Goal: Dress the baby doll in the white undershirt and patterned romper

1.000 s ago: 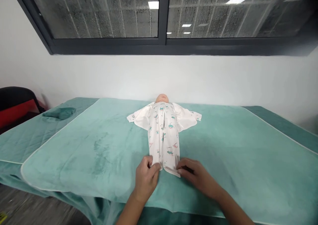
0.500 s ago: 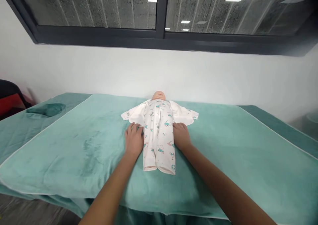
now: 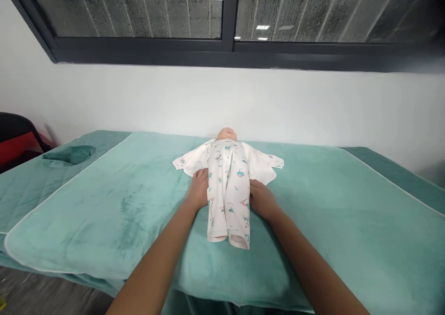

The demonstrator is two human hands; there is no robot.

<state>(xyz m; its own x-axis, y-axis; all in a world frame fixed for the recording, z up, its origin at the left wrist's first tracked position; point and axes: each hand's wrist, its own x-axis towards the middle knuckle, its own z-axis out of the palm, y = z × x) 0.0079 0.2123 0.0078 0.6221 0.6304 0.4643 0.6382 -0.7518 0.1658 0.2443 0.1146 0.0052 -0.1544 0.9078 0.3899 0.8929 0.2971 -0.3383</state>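
Note:
A baby doll (image 3: 226,134) lies on its back on a teal towel (image 3: 114,204), head toward the wall. It wears a white printed sleepsuit (image 3: 228,190) with the top spread open to both sides. My left hand (image 3: 198,189) presses against the doll's left flank at waist height, fingers curled against the cloth. My right hand (image 3: 262,199) cups the opposite flank, fingertips tucked under the suit's edge. The trouser legs lie flat toward me.
The towel covers a padded table with a darker green sheet (image 3: 392,171). A face hole (image 3: 71,154) sits at the table's far left. A black and red chair (image 3: 17,139) stands at the left. A white wall and dark window (image 3: 225,23) are behind.
Both hands left the trouser cuffs and moved up along the doll to its waist. In the last half second they closed in tighter against its sides.

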